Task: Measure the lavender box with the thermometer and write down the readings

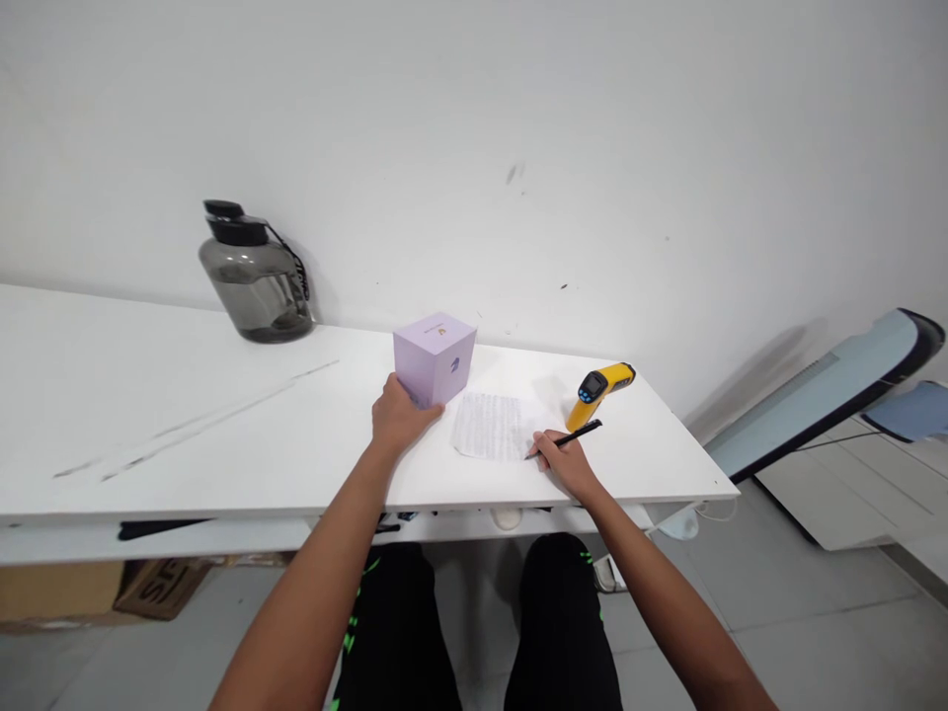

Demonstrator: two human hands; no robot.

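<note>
My left hand (402, 417) grips the lower front of a lilac box (435, 360), thumb along its near bottom edge. The box stands on the white table and has a small dark emblem on one side. In my right hand (564, 462) is a black pen (574, 434), pinched between the fingers, its tip pointing down and left by the paper's right side. The sheet of paper (487, 427), covered in rows of writing, lies flat between the two hands. Just beyond the pen a yellow and black infrared thermometer (603, 385) stands on its handle.
A large grey water bottle (259, 281) with a black lid stands at the back left, near the wall. The white table (222, 444) ends on the right near a leaning pale panel (822, 385). Cardboard boxes (159, 585) sit below the table at left.
</note>
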